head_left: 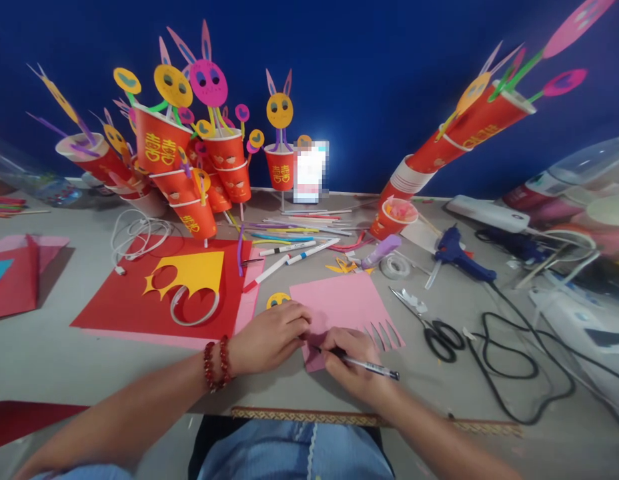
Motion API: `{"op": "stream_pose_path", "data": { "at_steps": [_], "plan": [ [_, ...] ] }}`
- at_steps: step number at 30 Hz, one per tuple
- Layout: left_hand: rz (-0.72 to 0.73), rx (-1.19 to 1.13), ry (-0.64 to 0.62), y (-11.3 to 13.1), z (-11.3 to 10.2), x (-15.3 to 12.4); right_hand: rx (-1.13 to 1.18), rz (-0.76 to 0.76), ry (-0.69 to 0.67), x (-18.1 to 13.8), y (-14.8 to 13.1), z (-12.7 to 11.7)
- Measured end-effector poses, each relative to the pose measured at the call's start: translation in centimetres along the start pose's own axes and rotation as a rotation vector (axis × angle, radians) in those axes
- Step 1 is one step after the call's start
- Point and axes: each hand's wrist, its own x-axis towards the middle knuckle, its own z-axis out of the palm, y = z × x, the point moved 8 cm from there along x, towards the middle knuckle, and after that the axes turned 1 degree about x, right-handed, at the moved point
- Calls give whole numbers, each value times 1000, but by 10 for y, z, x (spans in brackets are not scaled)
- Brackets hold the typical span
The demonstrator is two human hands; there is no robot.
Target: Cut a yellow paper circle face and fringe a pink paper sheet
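Note:
A pink sheet of paper (339, 300) lies on the table in front of me, with several narrow curved cuts at its right edge. My left hand (272, 335) rests on its left side, fingers laid down and apart from the pen. In my right hand (357, 363) is a pen (372, 367), gripped low, with its capped-looking end pointing right. Its tip is near the paper's lower left, mostly hidden by my fingers. A yellow paper face (278, 300) sits just beyond my left hand, partly covered. Black-handled scissors (429, 327) lie to the right of the pink sheet.
Red paper (114, 300) bears a yellow cut sheet (204, 267) and a tape roll on the left. Red cups (162, 143) with paper faces stand behind. Markers (289, 257) and pipe cleaners lie mid-table. A blue glue gun (462, 257) and its looping black cord (514, 373) occupy the right.

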Motion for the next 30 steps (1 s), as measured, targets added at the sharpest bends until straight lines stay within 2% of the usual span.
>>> {"op": "stream_pose_path", "data": {
  "at_steps": [30],
  "plan": [
    [3, 10, 13, 1, -2, 0, -31, -2, -36, -2, 1, 4]
  ]
}}
